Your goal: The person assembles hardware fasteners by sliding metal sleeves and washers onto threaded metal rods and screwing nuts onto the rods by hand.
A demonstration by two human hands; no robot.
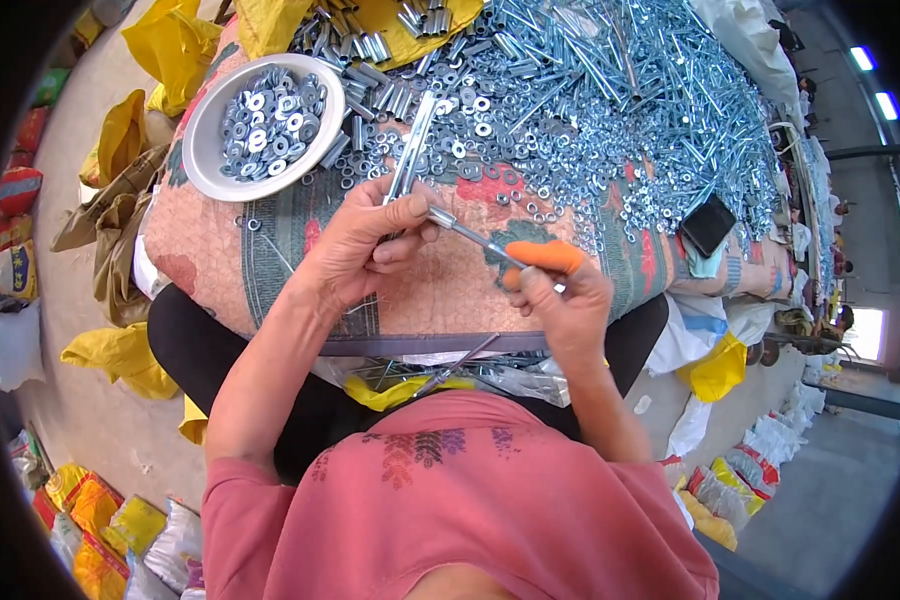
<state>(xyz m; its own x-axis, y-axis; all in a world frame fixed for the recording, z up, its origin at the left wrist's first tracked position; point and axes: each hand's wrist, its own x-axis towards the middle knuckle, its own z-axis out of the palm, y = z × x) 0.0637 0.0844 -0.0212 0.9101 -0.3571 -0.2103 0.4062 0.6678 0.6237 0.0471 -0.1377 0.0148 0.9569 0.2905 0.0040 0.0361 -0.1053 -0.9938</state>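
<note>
My left hand (pixel 375 240) is closed around a few long shiny metal bolts (pixel 413 145), which point up and away from me. Between my hands runs a slim metal bolt (pixel 482 242), tilted down to the right. A wider metal sleeve (pixel 442 216) sits at its left end, by my left fingertips. My right hand (pixel 570 300) pinches the bolt's right end; orange covers (pixel 545 256) are on some of its fingers. Beyond my left hand stands a white bowl (pixel 198 165) full of flat washers (pixel 270 125).
Loose nuts and washers (pixel 460 150) spread over the patterned cloth (pixel 440 290), with a heap of bolts (pixel 660 100) at the far right. Short metal sleeves (pixel 370 45) lie at the back. A black box-like object (pixel 708 226) rests at the right. Filled sacks (pixel 100 520) are on the floor.
</note>
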